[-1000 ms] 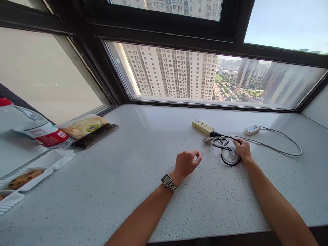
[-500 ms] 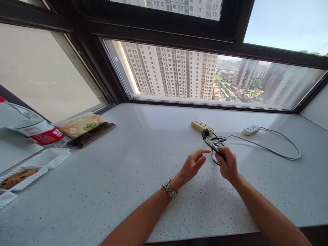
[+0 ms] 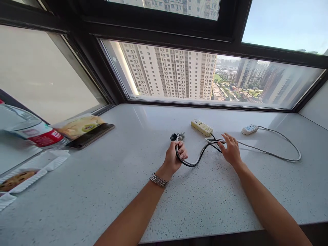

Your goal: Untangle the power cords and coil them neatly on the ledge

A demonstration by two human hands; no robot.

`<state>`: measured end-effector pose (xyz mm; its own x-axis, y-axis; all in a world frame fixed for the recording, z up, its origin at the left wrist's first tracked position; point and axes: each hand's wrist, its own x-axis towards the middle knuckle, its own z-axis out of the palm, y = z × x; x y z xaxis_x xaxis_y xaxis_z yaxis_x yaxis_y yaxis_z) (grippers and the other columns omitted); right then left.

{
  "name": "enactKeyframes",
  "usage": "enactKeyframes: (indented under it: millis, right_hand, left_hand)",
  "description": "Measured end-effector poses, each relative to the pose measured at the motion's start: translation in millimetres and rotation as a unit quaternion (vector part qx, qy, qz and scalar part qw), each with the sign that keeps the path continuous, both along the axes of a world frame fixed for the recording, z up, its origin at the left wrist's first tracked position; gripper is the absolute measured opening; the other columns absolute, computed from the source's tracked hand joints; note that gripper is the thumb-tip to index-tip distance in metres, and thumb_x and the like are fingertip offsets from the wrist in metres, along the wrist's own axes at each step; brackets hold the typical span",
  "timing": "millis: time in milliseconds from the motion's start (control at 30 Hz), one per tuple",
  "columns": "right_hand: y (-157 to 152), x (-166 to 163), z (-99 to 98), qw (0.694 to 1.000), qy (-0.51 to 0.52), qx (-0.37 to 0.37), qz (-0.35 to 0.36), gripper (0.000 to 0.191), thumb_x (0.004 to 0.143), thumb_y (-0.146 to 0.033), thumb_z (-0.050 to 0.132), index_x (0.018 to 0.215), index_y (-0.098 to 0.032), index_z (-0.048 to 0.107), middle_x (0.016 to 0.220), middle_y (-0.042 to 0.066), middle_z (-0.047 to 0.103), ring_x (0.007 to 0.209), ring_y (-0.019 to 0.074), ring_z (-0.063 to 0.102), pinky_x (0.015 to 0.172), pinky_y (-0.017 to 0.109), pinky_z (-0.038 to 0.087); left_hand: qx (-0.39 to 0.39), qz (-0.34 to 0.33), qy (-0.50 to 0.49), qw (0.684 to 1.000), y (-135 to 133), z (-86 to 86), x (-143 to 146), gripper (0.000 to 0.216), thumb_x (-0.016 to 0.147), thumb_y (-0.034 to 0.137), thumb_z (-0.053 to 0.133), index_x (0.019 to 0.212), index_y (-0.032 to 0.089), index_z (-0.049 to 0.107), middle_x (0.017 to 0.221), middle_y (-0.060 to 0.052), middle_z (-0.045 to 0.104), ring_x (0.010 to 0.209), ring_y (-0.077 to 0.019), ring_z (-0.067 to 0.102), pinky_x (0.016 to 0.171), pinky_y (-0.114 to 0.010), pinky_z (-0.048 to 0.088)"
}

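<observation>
On the speckled sill (image 3: 102, 191), our left hand (image 3: 174, 159) grips the black cord (image 3: 197, 159) below its plug (image 3: 176, 137); our right hand (image 3: 230, 150), fingers spread, pins the coil (image 3: 214, 140); keeping slack prevents kinks.

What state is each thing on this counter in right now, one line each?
left hand: closed around the black cable just below its plug.
right hand: fingers spread, resting on the cable loops.
black cable: partly uncoiled, slack between both hands.
plug: unplugged, prongs free.
yellow power strip: lying flat.
white power strip: lying flat, cord looped.
water bottle: on its side.
</observation>
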<state>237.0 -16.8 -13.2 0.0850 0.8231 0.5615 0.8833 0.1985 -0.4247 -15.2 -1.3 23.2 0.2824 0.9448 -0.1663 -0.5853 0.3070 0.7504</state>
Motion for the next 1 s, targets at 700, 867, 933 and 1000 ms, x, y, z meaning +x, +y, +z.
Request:
enactKeyframes:
  millis: [700, 867, 933, 1000]
  right_hand:
    - [-14.0, -19.2, 3.1, 0.934, 0.133, -0.010, 0.331, 0.024, 0.087, -0.036, 0.058, 0.100, -0.020, 0.070, 0.090, 0.008, 0.061, 0.079, 0.0170, 0.057, 0.070, 0.030, 0.047]
    - [-15.8, -15.4, 6.6, 0.871, 0.260, -0.159, 0.386, 0.029, 0.077, -0.041, 0.069, 0.092, -0.017, 0.074, 0.077, 0.004, 0.060, 0.069, 0.0144, 0.055, 0.060, 0.026, 0.044]
    - [-13.1, -12.7, 5.5, 0.836, 0.347, -0.202, 0.375, 0.029, 0.072, -0.042, 0.073, 0.086, -0.016, 0.074, 0.076, 0.004, 0.061, 0.069, 0.0141, 0.055, 0.060, 0.026, 0.044]
    - [-7.8, -7.4, 2.9, 0.795, 0.467, -0.218, 0.319, 0.029, 0.068, -0.041, 0.076, 0.079, -0.014, 0.072, 0.071, 0.002, 0.060, 0.065, 0.0126, 0.054, 0.059, 0.025, 0.045]
  left_hand:
    - [0.548, 0.001, 0.546, 0.634, -14.2, -11.7, 9.7, 0.044, 0.082, 0.031, 0.059, 0.125, 0.025, 0.054, 0.128, -0.009, 0.056, 0.119, -0.0278, 0.048, 0.099, -0.041, 0.034]
    - [0.547, -0.050, 0.509, 0.663, -14.1, -15.8, 14.1, 0.019, 0.088, 0.031, 0.053, 0.098, 0.021, 0.066, 0.094, -0.008, 0.068, 0.092, -0.0222, 0.059, 0.083, -0.033, 0.042]
    - [0.538, -0.034, 0.519, 0.663, -13.2, -14.9, 11.9, 0.020, 0.088, 0.034, 0.052, 0.091, 0.020, 0.066, 0.086, -0.008, 0.068, 0.082, -0.0210, 0.060, 0.074, -0.031, 0.042]
    - [0.533, -0.021, 0.525, 0.663, -13.3, -13.7, 9.4, 0.021, 0.089, 0.035, 0.052, 0.090, 0.020, 0.066, 0.083, -0.008, 0.068, 0.076, -0.0199, 0.060, 0.069, -0.028, 0.041]
